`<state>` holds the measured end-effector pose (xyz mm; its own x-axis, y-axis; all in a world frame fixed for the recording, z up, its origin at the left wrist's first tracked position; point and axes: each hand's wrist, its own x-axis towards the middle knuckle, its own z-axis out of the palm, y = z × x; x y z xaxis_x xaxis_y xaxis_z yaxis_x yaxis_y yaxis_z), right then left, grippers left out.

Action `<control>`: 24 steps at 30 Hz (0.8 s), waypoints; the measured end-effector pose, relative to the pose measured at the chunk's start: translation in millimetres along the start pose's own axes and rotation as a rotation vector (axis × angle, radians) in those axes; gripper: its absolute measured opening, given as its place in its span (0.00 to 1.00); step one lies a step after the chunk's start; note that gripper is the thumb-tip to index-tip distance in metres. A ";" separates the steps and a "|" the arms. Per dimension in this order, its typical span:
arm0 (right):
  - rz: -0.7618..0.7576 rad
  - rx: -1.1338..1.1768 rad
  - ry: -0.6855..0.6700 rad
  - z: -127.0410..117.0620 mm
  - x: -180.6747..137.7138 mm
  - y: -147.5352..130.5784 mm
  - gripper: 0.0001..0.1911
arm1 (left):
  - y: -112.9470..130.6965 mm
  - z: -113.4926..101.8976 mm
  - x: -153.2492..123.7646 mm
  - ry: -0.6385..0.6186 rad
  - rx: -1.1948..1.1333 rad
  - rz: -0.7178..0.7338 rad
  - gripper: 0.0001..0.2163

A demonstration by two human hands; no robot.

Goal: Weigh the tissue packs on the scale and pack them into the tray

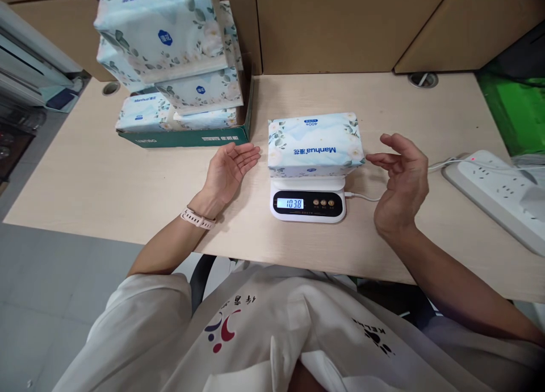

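A blue-and-white floral tissue pack (314,142) lies on top of a white digital kitchen scale (307,213), whose lit display (290,203) seems to read 103.8. To the left of the pack, my left hand (230,168) is palm up with fingers stretched out, not touching it. On the other side, my right hand (400,179) is raised with its fingers parted and slightly bent, fingertips close to the pack's right end. Neither hand holds anything. The scale's platform is mostly hidden under the pack.
More tissue packs (162,34) are stacked at the back left, the lowest in a green cardboard box (187,138). A white power strip (496,193) lies on the right, and a thin white cable (361,197) runs to the scale. Brown panels (323,29) stand along the table's back.
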<state>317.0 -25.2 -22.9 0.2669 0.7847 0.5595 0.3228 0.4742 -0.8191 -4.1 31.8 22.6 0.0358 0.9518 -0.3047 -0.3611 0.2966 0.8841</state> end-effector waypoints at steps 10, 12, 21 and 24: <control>-0.009 0.011 -0.003 0.8 -0.1 -2.2 0.26 | 0.2 0.4 0.6 -0.012 -0.020 0.003 0.15; -0.004 0.000 -0.002 0.4 -0.3 -4.1 0.26 | 1.0 2.0 0.3 -0.008 -0.004 0.000 0.15; 0.122 -0.134 -0.202 -1.6 2.2 -9.0 0.33 | 6.1 4.3 -11.4 -0.128 0.458 0.415 0.14; 0.175 -0.144 -0.281 2.8 6.1 -13.7 0.37 | 11.3 9.1 -16.9 -0.159 0.583 0.485 0.13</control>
<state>311.7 -25.8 -8.6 0.0758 0.9377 0.3392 0.4241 0.2775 -0.8621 -0.2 19.8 41.0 0.1482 0.9725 0.1798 0.1769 -0.2049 0.9627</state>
